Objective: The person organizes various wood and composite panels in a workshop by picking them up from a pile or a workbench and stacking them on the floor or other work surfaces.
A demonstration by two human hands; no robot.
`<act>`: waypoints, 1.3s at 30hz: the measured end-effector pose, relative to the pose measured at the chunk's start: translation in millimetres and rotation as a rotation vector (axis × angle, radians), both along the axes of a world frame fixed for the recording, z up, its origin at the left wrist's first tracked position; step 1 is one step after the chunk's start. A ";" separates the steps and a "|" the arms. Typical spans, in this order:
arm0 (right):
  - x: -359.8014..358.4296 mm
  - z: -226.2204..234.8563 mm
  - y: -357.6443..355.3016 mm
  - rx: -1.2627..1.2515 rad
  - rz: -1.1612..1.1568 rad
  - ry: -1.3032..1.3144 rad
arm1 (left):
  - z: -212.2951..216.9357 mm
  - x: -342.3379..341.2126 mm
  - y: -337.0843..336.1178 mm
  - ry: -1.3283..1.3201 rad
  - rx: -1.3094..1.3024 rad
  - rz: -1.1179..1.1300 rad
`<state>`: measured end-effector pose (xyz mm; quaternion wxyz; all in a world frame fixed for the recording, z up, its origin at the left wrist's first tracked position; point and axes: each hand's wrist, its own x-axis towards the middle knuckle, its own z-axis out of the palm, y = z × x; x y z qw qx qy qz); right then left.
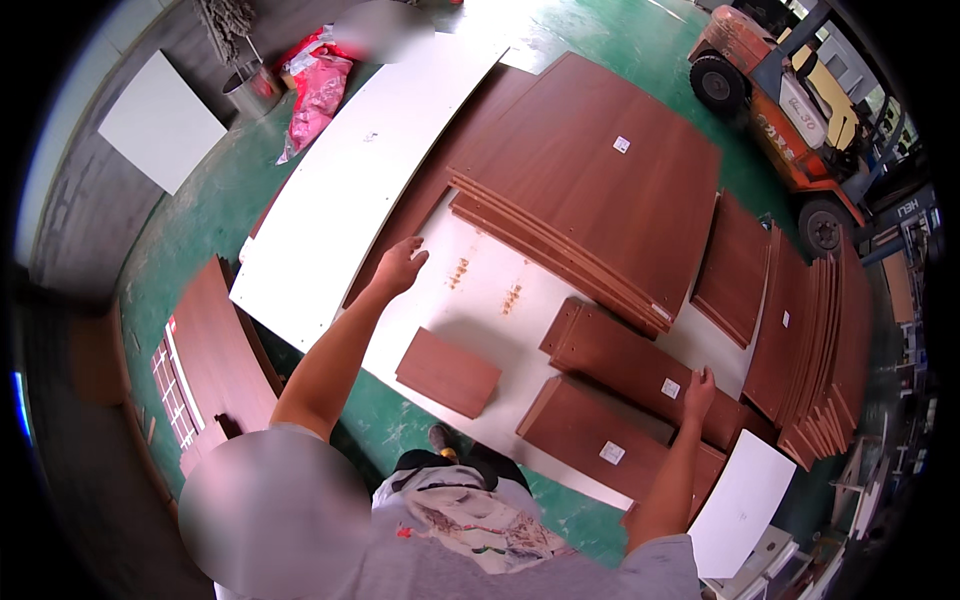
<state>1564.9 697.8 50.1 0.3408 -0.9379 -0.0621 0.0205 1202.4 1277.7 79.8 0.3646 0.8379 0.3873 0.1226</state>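
Observation:
My left hand (402, 266) is open with its fingers apart, beside the edge of a long brown panel (412, 210) that lies partly under a long white panel (350, 150). Nothing shows in that hand. On the right, my right hand (700, 392) is over a stack of narrow brown boards (625, 355) with a white label. Its fingers look loosely parted, and I see nothing held; whether it touches the boards I cannot tell. Nearer me lie a second labelled narrow stack (575, 425) and a small brown board (448, 372), on a pale work surface (455, 315).
A large brown panel stack (600, 150) covers the far middle. Brown boards (800, 345) stand in a row at right, near a white board (742, 505). An orange forklift (790, 120) is parked far right. More brown panels (220, 340) sit at left. A blurred round patch hides the lower left.

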 end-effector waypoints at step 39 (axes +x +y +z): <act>202.8 -103.1 105.0 0.563 -0.182 0.640 | -88.1 225.6 139.1 0.381 -0.025 0.196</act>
